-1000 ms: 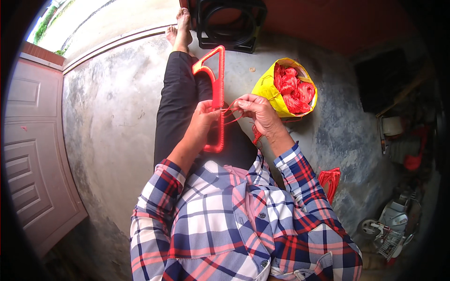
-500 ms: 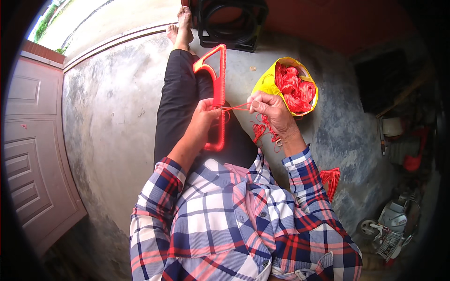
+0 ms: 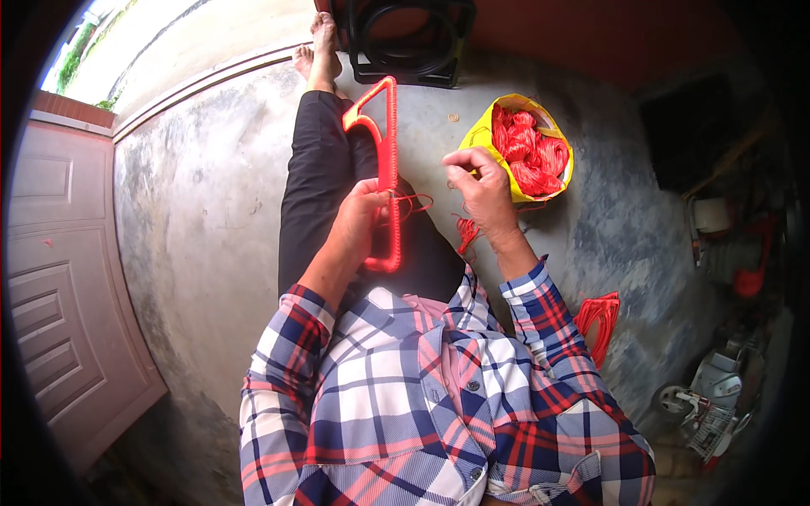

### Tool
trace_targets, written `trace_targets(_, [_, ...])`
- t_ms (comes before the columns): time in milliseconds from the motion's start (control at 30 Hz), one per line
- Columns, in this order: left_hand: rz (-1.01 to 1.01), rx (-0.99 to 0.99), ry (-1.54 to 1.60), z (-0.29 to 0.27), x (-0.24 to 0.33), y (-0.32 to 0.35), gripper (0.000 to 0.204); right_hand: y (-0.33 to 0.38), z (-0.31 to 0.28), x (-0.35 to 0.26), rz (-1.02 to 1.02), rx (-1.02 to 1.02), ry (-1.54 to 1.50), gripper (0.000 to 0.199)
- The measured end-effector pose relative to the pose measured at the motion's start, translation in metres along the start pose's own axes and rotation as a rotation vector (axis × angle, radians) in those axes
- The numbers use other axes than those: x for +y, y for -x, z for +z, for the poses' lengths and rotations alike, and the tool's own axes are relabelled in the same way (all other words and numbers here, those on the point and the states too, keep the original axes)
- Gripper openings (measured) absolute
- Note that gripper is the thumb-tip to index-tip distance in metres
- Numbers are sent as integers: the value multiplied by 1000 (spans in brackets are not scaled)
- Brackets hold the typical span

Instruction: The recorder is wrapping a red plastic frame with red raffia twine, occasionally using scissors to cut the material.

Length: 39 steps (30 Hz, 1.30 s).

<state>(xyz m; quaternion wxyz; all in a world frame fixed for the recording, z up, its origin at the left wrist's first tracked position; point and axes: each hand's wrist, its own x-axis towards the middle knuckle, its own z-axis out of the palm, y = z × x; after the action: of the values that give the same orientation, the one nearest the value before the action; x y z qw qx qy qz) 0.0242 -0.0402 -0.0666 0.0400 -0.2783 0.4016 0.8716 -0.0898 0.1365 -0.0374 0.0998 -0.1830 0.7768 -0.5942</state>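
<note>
My left hand [image 3: 359,221] is closed on the middle of a red D-shaped frame [image 3: 390,156], its long side wrapped in red cord. The frame stands upright above my dark trousers. Beside my left fingers a slack loop of thin red cord [image 3: 419,202] hangs off the frame's right side. My right hand [image 3: 488,192] is held apart from the frame, near the yellow bag, with its thumb and forefinger slightly parted and the other fingers curled. Nothing shows between its fingertips. Below it hangs or lies a tangle of red cord [image 3: 467,232], partly hidden by my wrist.
A yellow bag [image 3: 483,135] filled with red cord hanks [image 3: 530,152] stands on the grey floor [image 3: 202,202]. Another red cord bundle [image 3: 599,325] lies by my right sleeve. A black stand [image 3: 405,42] is ahead, a panelled door [image 3: 63,253] left, a toy-like scooter [image 3: 709,396] lower right.
The cord strands that were pulled taut between my hands now hang slack beside the frame. My right hand has let go of them and risen a little. My left hand keeps its hold.
</note>
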Motion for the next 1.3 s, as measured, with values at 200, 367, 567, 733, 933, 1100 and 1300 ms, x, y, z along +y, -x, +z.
trace_targets(200, [-6, 31, 34, 4, 1, 1, 19, 2, 35, 3, 184, -408, -14, 16])
trace_targets(367, [-15, 28, 30, 6, 1, 1, 17, -7, 33, 10, 532, -488, -526, 8])
trace_targets(567, [-3, 26, 35, -4, -4, -4, 16, -7, 26, -2, 421, -254, -544, 8])
trace_targets(733, [-9, 16, 9, 5, 3, 1, 16, -1, 36, 12, 195, -442, -108, 23])
trace_targets(933, [-18, 31, 8, 2, -3, -3, 17, 1, 59, 25, 285, -439, -335, 24])
trace_targets(1100, [9, 67, -17, 0, -3, -2, 16, -4, 52, 30, 305, -527, -107, 18])
trace_targets(1300, [-7, 70, -3, 9, 3, 2, 18, 4, -21, -34, 277, -480, -448, 9])
